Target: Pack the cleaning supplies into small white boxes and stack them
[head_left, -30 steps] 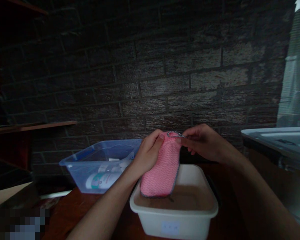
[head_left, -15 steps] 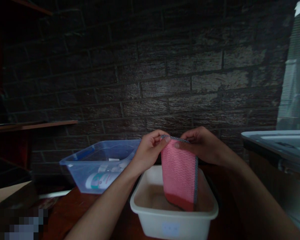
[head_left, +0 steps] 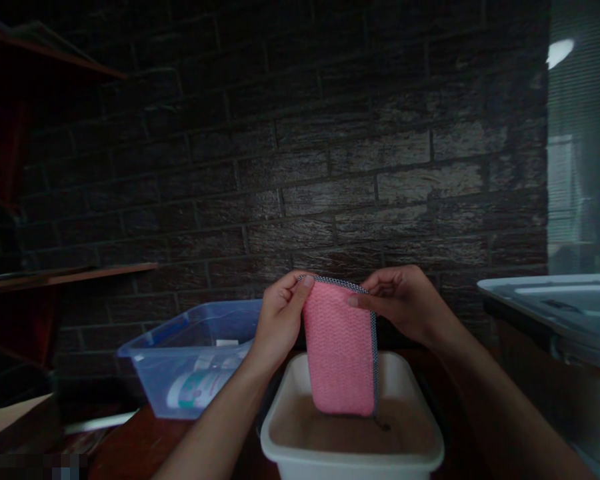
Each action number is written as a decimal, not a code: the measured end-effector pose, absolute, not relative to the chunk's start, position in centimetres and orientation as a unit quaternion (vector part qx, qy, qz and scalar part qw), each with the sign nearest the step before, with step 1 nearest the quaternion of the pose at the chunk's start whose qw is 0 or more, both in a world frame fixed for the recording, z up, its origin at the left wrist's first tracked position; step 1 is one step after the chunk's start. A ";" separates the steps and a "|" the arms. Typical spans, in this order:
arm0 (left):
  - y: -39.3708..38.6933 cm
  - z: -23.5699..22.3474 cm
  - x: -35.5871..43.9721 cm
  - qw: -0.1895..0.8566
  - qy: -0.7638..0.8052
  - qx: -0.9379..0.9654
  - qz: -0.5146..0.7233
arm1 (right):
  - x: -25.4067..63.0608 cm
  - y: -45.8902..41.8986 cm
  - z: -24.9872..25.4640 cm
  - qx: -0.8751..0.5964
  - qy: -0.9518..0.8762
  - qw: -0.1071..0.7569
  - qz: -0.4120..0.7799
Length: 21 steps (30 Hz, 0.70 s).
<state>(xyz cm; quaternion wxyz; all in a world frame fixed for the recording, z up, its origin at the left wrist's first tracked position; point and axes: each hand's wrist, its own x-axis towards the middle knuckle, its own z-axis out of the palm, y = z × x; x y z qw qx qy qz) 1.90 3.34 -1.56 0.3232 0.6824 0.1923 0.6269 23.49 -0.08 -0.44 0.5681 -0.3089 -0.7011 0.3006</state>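
Note:
A pink textured cleaning cloth with black-and-white edging hangs flat over a white plastic basin. My left hand pinches its upper left corner, thumb in front. At the upper right, my right hand grips the top edge between thumb and fingers. The cloth's bottom edge hangs inside the basin, which appears to hold brownish water. A small dark spot shows near the cloth's lower right corner; I cannot make out what it is.
Left of the basin stands a translucent blue bin with a white-and-green bottle inside. A lidded container is at the right. Wooden shelves jut out on the left, and a dark brick wall rises behind.
Both hands have raised the cloth out of the water; its bottom part, earlier dark red below the surface, now shows pink. My left hand has shifted left, stretching the top edge wider.

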 end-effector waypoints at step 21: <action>2.0 -1.4 2.4 0.318 0.202 0.690 0.618 | 23.8 -0.4 -0.3 -0.315 -0.756 0.525 0.232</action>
